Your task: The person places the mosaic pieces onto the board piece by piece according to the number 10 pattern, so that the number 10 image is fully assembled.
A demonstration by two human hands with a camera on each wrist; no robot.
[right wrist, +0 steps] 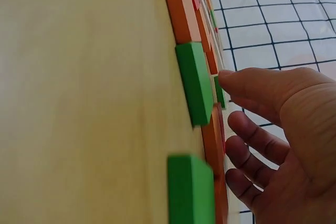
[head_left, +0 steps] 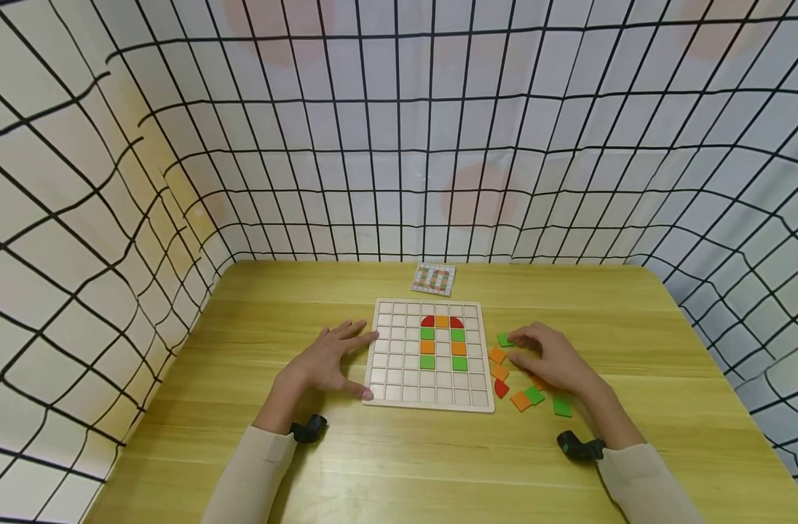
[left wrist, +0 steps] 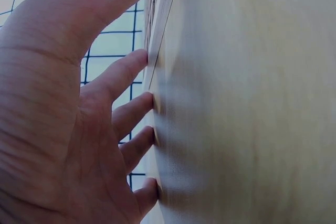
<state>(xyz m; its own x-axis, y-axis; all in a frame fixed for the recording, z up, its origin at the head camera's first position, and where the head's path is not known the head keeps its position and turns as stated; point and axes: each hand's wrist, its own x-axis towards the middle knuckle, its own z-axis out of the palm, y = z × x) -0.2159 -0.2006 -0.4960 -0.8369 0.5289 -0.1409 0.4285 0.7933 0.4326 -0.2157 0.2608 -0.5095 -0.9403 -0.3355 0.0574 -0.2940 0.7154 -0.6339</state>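
A pale square grid board [head_left: 399,378] lies on the table, with red, orange and green pieces set in an arch shape. My left hand [head_left: 333,356] is spread at the board's left side, thumb and index finger touching its edge. In the left wrist view, the fingers of the left hand [left wrist: 79,129] are apart and rest on the tabletop. My right hand [head_left: 551,358] hovers low over loose tiles, its fingertips beside a green tile [head_left: 505,340]. In the right wrist view, the right hand [right wrist: 283,135] has bent fingers and no tile visible between them; the index finger is mostly hidden.
Right of the board lie loose orange tiles [head_left: 520,401], a red quarter-round piece [head_left: 501,388] and green tiles [head_left: 562,407]. Behind the board sits a small pattern card [head_left: 433,279]. Black netting over white sheets [head_left: 399,131] encloses the table's back and sides.
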